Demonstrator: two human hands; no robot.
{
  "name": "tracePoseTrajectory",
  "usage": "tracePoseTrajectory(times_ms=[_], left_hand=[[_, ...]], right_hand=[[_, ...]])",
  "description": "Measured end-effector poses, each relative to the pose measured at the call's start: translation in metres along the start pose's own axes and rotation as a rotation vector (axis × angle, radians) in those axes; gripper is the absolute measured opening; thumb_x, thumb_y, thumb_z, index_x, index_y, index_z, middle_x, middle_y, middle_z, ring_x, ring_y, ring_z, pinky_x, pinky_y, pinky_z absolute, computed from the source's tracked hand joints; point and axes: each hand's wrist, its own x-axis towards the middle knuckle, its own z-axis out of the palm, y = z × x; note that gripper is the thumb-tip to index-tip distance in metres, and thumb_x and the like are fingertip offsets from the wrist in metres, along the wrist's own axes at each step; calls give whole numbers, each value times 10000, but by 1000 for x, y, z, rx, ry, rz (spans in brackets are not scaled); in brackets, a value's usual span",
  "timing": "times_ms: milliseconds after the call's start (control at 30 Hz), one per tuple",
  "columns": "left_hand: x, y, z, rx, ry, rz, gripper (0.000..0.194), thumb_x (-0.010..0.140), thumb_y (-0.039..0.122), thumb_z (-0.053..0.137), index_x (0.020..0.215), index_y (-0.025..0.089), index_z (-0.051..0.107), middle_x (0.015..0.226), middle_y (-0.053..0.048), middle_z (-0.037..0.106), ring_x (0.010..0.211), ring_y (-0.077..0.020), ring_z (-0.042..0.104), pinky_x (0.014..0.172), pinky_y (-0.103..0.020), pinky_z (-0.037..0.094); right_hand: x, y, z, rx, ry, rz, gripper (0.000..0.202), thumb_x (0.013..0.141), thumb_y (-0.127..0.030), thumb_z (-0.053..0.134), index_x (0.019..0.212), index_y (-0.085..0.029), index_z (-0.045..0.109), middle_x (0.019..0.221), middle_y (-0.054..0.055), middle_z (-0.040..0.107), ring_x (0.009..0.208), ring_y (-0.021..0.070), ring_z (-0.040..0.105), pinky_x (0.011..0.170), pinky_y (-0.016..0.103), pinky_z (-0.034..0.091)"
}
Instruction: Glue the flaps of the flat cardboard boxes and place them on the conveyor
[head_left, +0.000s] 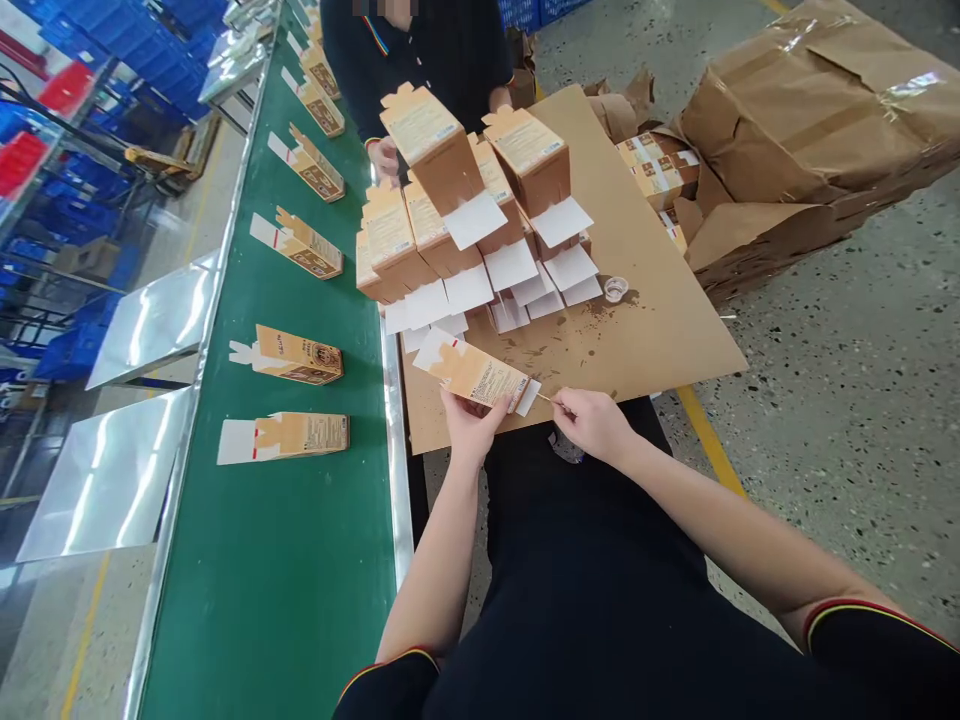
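My left hand [472, 432] is wrapped round the lower side of a small tan printed carton [484, 374]. The carton lies tilted above the cardboard-topped table, a long white flap at its far left end and a short white flap [529, 398] at its near right end. Pinched in my right hand [598, 427] is a thin stick [546, 399], its tip by the short flap; whether it touches cannot be made out. Just beyond the carton stand stacked cartons [390, 235] with white flaps hanging towards me. A small clear cup [616, 290] sits among brown spots on the cardboard [660, 330].
To the left runs a green conveyor belt [277, 560] with a row of similar cartons [306, 433]. Across the table is a co-worker [442, 60], one hand [384, 158] beside the stack. A large brown paper-wrapped package [817, 110] and an opened one with cartons stand at right.
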Motion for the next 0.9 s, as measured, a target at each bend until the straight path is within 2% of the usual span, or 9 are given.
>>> tracePoseTrajectory(times_ms=[100,200,333,500,600,733,800,833,900], left_hand=[[-3,0,3,12,-3,12,1028,605,566,1118,1397,293,521,1522,-160,675,1415,-344,719,1210,-501,589],[-6,1,6,42,-18,34,992,644,539,1103,1385,290,493,1474,-148,683,1396,-329,721,1220,-499,578],[-14,-4,10,142,25,112,932,662,488,1090,1333,283,476,1397,-136,680,1379,-343,719,1227,-519,569],[-24,-6,11,323,42,179,829,715,420,1059,1286,282,474,1379,-150,649,1428,-385,672,1229,-541,556],[-25,-2,14,405,37,171,770,742,420,1033,1252,281,472,1343,-144,650,1384,-392,684,1210,-559,556],[-23,-1,20,409,31,150,803,684,425,1059,1214,289,470,1320,-127,660,1352,-388,699,1206,-578,559],[-20,-1,13,352,36,162,827,680,431,1065,1244,288,477,1354,-137,656,1353,-377,706,1193,-565,578],[-19,0,4,319,64,169,858,680,432,1067,1280,290,470,1386,-143,648,1356,-371,709,1181,-561,593],[-17,7,-30,278,207,187,939,682,432,1074,1350,306,428,1456,-148,624,1386,-369,699,1167,-568,612]], right_hand=[[-4,-3,3,14,-66,-48,249,999,-152,575,767,-240,553,653,1,592,605,159,533,640,279,398],[-16,-11,2,93,-55,-73,245,1030,-176,573,793,-238,575,665,-4,604,605,150,543,653,269,421],[-36,-18,-9,171,29,3,282,1066,-235,558,787,-238,606,651,-15,589,574,131,521,619,252,447],[-56,-21,-28,241,90,95,257,1029,-253,619,776,-234,655,651,-20,618,548,115,525,582,235,467],[-65,-25,-33,260,95,168,247,1026,-288,639,791,-235,691,646,-13,639,544,121,535,571,237,484],[-69,-29,-31,329,81,174,261,1012,-303,645,766,-229,693,611,-19,616,510,113,523,529,232,469],[-69,-29,-31,354,81,185,276,1015,-329,655,762,-228,703,595,-22,605,495,111,517,514,230,462],[-70,-28,-31,356,89,200,284,1020,-348,664,767,-228,714,593,-21,605,494,113,520,513,232,465],[-72,-25,-34,345,114,232,298,1029,-386,682,780,-231,739,593,-18,606,500,121,534,519,240,478]])
